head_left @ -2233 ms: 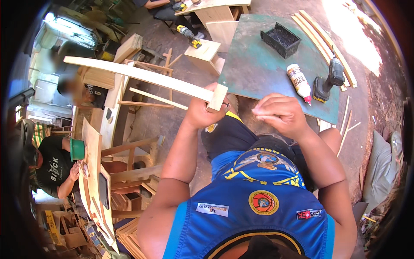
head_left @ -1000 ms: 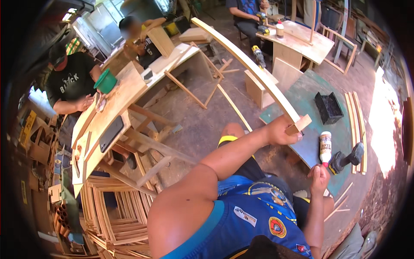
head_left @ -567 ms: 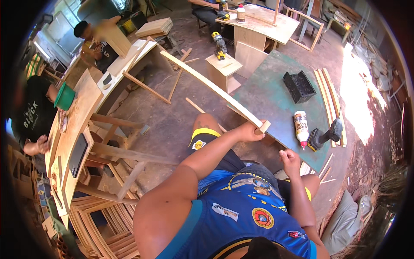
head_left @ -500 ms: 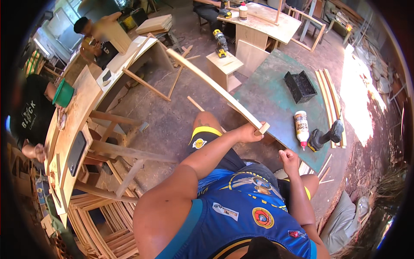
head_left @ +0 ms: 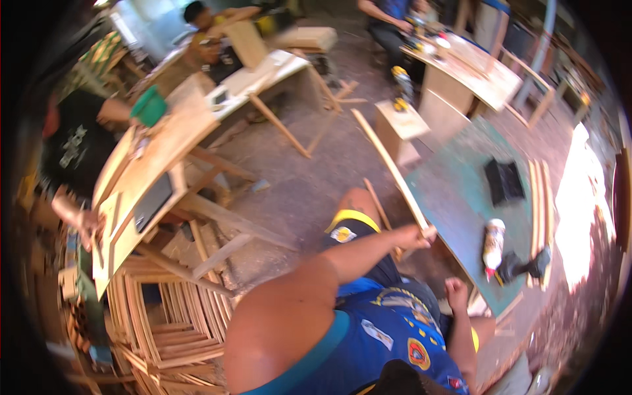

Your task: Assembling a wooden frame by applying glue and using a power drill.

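My left hand is closed around the near end of a long, narrow wooden strip, which slants up and away from me beside the left edge of a green-topped table. Close to the table's near edge, my right hand is held up with its fingers curled; whether anything is in them is hidden. On the tabletop lie a white glue bottle with a red cap, a dark cordless drill and a black open box.
Wooden strips lie along the table's right side. Leftward stands a curved workbench with a green bucket and a person beside it. Stacked wooden frames sit below. A yellow-black drill tops a small wooden box. Two other people sit farther back.
The whole view has swung, so the surroundings appear shifted right. The wooden strip now points more directly away from me. My left hand still grips it; my right hand stays curled.
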The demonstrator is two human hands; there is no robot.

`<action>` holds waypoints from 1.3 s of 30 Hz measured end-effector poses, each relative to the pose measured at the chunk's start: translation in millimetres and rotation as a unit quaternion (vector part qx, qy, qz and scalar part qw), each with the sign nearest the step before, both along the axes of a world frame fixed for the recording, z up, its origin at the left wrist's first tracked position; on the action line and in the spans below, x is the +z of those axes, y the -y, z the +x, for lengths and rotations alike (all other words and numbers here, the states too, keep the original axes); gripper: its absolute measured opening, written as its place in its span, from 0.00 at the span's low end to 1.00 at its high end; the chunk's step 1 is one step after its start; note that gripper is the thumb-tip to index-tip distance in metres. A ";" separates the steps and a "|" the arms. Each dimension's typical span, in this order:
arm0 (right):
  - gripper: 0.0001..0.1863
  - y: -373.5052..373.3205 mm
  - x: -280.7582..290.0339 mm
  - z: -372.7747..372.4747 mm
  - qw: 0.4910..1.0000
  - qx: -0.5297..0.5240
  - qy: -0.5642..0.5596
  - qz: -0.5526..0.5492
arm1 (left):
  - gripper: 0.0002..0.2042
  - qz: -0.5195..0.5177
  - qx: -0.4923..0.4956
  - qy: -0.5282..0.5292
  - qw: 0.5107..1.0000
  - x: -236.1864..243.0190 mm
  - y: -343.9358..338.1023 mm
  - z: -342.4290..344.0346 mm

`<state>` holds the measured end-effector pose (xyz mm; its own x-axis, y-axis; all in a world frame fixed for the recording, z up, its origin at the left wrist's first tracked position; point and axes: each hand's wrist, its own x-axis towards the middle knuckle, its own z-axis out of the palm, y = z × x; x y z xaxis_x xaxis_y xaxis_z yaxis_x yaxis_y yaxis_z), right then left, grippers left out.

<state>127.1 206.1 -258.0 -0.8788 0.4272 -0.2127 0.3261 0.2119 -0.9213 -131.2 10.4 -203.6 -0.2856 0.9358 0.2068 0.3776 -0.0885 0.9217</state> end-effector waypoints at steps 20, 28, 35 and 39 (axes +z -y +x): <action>0.10 -11.5 -8.1 -3.2 0.995 -0.065 -0.021 -0.067 | 0.24 -0.103 0.031 0.124 0.986 -14.9 -21.4 4.6; 0.19 -11.2 -11.0 -4.0 0.995 -0.057 -0.027 -0.079 | 0.28 -0.146 0.026 0.166 0.975 -0.7 -11.7 4.0; 0.18 -14.4 -14.3 -0.2 0.994 -0.075 0.001 -0.084 | 0.30 -0.113 -0.055 0.413 0.902 4.3 -7.0 -3.0; 0.18 -10.4 -7.3 -1.6 0.987 -0.109 0.021 -0.114 | 0.30 -0.088 -0.065 0.473 0.874 6.3 -4.1 -4.3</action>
<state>125.5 216.4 -265.3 -0.7596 0.5426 -0.3586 0.3792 -0.0784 -0.9220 -135.4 14.5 -197.3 -0.1392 0.9666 -0.2152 -0.5645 0.1011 0.8192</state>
